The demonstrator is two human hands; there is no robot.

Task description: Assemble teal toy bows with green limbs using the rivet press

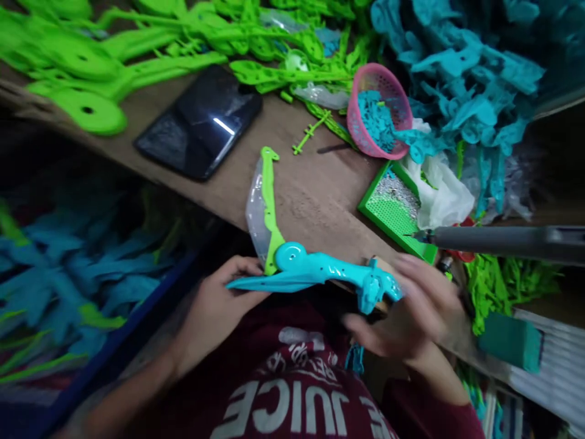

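Because it's long and probably tippy, the blue piece (pixel 329 266) gets pinched at its pointy end by the left hand (pixel 219 299), near-left of the green tray (pixel 380 225); the right hand (pixel 425 311) spreads around the knobby end, contact too blurry.

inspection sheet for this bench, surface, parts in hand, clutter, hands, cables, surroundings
Surface: brown bench, strewn with parts
Job's things: blue part held up; green piece with clear blade against its disc
Clutter: phone, pink basket of blue bits, green tray of silver bits, green heap
Hands: left hand grips the blue part's tapered end; right hand blurred at the other end, grip unclear
Cables: nothing seen
Surroundings: grey tool juts in from picture right; blue heap upper right
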